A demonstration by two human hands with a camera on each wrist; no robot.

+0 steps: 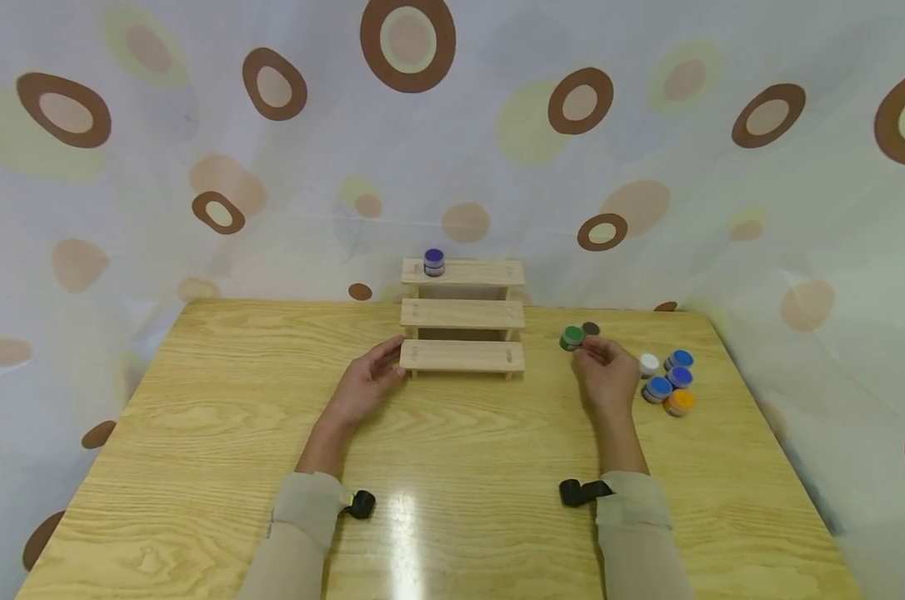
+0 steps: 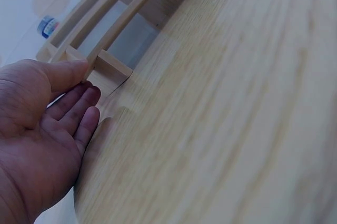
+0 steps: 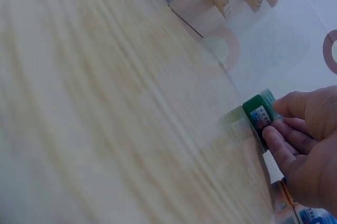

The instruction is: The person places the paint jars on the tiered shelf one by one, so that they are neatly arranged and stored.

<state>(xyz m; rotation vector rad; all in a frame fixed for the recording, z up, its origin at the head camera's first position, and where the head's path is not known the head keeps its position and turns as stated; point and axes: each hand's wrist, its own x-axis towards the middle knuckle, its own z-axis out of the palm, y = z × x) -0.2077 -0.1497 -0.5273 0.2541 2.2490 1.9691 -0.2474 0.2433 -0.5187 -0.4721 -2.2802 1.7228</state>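
Observation:
A small three-step wooden rack [image 1: 462, 357] stands at the back of the table. My left hand [image 1: 364, 385] rests at the left end of its lowest step, thumb and fingertips touching the wood, the fingers only loosely bent. On the top step, toward the left, sits a purple paint jar [image 1: 433, 263]. Right of the rack, my right hand [image 1: 608, 377] pinches a green paint jar [image 3: 259, 113] between thumb and fingers. In the right wrist view the jar is low, at the tabletop. A dark-lidded jar [image 1: 591, 328] stands just behind it.
Beyond the right hand is a cluster of paint jars: a white one [image 1: 648, 364], several blue to violet ones [image 1: 657, 389] and an orange one [image 1: 680, 403]. The wooden table [image 1: 452, 517] ends at a patterned cloth [image 1: 310, 167] hanging behind.

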